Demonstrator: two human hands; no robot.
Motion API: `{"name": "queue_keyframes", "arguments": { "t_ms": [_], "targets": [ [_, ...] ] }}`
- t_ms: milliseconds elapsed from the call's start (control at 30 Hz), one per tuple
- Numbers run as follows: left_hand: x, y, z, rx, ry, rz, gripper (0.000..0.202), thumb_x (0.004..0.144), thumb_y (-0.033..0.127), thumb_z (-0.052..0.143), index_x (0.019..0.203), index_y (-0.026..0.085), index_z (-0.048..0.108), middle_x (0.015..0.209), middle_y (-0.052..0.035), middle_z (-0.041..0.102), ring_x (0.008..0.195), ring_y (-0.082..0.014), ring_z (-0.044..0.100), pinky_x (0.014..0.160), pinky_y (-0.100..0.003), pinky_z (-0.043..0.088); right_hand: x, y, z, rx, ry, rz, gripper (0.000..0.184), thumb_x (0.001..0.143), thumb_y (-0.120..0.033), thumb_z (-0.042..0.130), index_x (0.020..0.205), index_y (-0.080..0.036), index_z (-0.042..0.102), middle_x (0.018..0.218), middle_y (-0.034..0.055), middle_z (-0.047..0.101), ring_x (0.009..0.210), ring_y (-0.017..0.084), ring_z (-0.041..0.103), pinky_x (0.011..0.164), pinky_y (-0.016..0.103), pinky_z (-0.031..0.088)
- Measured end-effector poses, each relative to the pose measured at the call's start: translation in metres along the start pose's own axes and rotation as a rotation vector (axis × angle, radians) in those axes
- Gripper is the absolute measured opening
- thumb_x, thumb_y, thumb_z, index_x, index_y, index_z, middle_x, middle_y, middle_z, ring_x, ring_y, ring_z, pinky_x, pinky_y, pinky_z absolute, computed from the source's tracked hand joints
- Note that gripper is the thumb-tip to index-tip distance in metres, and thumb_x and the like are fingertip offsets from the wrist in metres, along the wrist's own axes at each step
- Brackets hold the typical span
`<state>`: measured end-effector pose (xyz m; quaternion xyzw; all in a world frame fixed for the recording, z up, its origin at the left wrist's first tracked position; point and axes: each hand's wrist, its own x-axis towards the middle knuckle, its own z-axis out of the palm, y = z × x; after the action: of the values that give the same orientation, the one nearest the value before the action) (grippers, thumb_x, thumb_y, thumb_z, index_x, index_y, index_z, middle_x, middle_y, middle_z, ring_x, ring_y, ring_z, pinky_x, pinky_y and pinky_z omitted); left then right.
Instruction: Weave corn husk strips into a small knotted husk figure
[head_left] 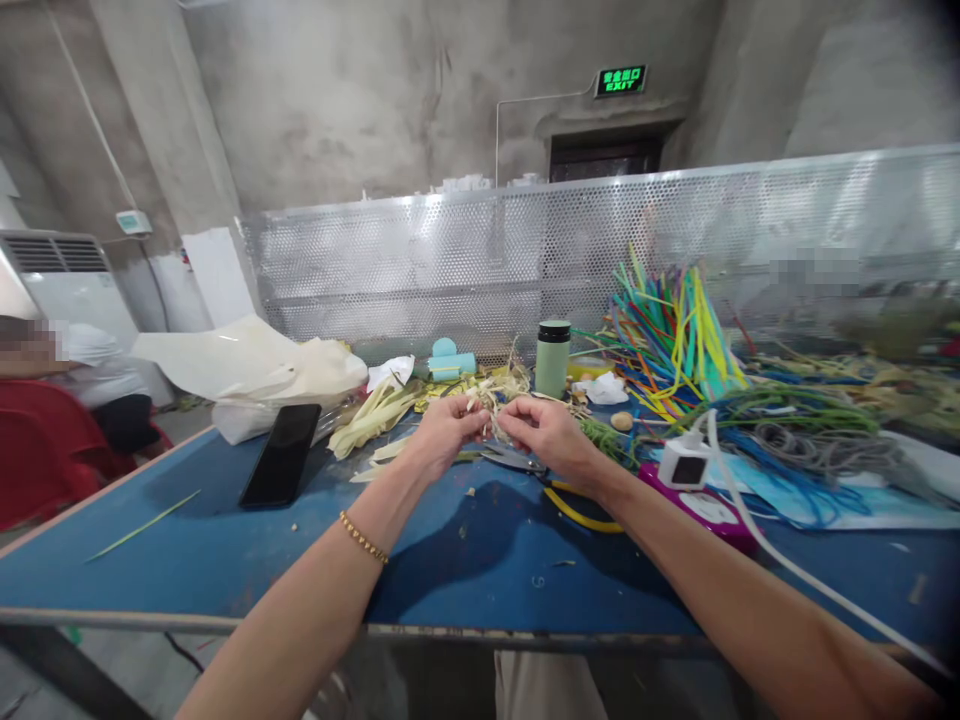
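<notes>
My left hand (446,437) and my right hand (551,437) meet above the middle of the blue table (480,560). Thumbs and fingertips of both are pinched together around a pale, straw-like strip (491,408); its exact kind is too small to tell. Just below them lie scissors (517,462) with yellow handles, partly covered by my right forearm. Behind the fingers is a tangle of dry plant fibres (510,383). Pale husk-like leaves (373,420) are spread to the left of my left hand.
A black phone (282,456) and a pale plastic sheet (255,360) lie left. A green jar (553,365) stands behind my hands. Rightward are colourful strips (686,335), a white plug (684,464) with a cable, and a magenta box (720,515). A person (97,370) sits far left.
</notes>
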<state>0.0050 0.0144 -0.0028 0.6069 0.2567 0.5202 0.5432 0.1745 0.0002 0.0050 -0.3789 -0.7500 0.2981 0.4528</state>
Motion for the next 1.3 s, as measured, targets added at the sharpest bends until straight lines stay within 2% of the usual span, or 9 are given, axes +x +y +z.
{"name": "queue_keyframes", "arguments": {
  "t_ms": [100,233,367,533,733,967,1300],
  "targets": [
    [-0.001,0.003,0.000,-0.022,-0.013,-0.021,0.027,0.064,0.028,0.076,0.062,0.012,0.055,0.058,-0.0017,0.057,0.056,-0.0097,0.050,0.060,-0.026,0.036,-0.001,-0.001,-0.001,0.032,-0.017,0.023,0.027,0.081,-0.041,0.060,0.075,-0.015,0.060,0.055,-0.0025,0.053,0.050,0.009,0.044,0.048,0.023,0.034],
    [-0.001,0.003,-0.001,0.060,-0.029,0.034,0.024,0.067,0.028,0.074,0.062,0.013,0.055,0.058,-0.0008,0.055,0.056,-0.0094,0.047,0.059,-0.026,0.034,-0.001,0.002,-0.001,0.068,-0.028,0.054,0.031,0.080,-0.043,0.059,0.064,-0.016,0.057,0.050,-0.0019,0.052,0.047,0.009,0.043,0.047,0.023,0.033],
    [0.000,0.001,0.000,0.127,-0.004,0.039,0.022,0.067,0.028,0.074,0.066,0.013,0.058,0.059,0.0001,0.054,0.057,-0.0095,0.046,0.058,-0.025,0.033,0.000,0.004,0.003,0.076,0.008,0.108,0.026,0.073,-0.040,0.066,0.069,-0.015,0.062,0.048,-0.0033,0.052,0.044,0.008,0.041,0.045,0.022,0.032],
    [0.000,0.001,0.003,0.129,0.027,0.013,0.024,0.062,0.028,0.077,0.066,0.013,0.059,0.060,0.0008,0.053,0.057,-0.0088,0.045,0.058,-0.025,0.033,0.001,0.003,0.005,0.096,0.030,0.146,0.020,0.069,-0.034,0.066,0.066,-0.015,0.061,0.045,-0.0040,0.051,0.042,0.008,0.039,0.043,0.022,0.030],
    [0.000,0.001,0.002,0.150,-0.020,0.029,0.021,0.067,0.026,0.072,0.062,0.013,0.056,0.058,0.0013,0.052,0.056,-0.0084,0.044,0.058,-0.025,0.034,0.001,0.007,0.002,0.188,-0.054,0.129,0.023,0.071,-0.036,0.067,0.065,-0.015,0.060,0.045,-0.0040,0.050,0.042,0.007,0.040,0.044,0.022,0.031],
    [0.001,0.001,0.001,0.032,-0.035,-0.023,0.018,0.063,0.020,0.072,0.062,0.012,0.056,0.056,0.0030,0.050,0.053,-0.0068,0.044,0.058,-0.024,0.034,0.003,0.012,0.003,0.292,-0.071,0.158,0.025,0.070,-0.036,0.070,0.064,-0.014,0.059,0.046,-0.0030,0.051,0.042,0.007,0.040,0.043,0.022,0.032],
    [0.000,0.006,0.003,-0.103,-0.043,-0.109,0.010,0.059,0.011,0.068,0.062,0.009,0.059,0.058,-0.0007,0.054,0.052,-0.0076,0.048,0.057,-0.026,0.034,0.003,0.007,0.004,0.356,-0.033,0.191,0.014,0.070,-0.028,0.063,0.067,-0.016,0.059,0.047,-0.0036,0.051,0.042,0.008,0.041,0.042,0.022,0.033]
  ]
}}
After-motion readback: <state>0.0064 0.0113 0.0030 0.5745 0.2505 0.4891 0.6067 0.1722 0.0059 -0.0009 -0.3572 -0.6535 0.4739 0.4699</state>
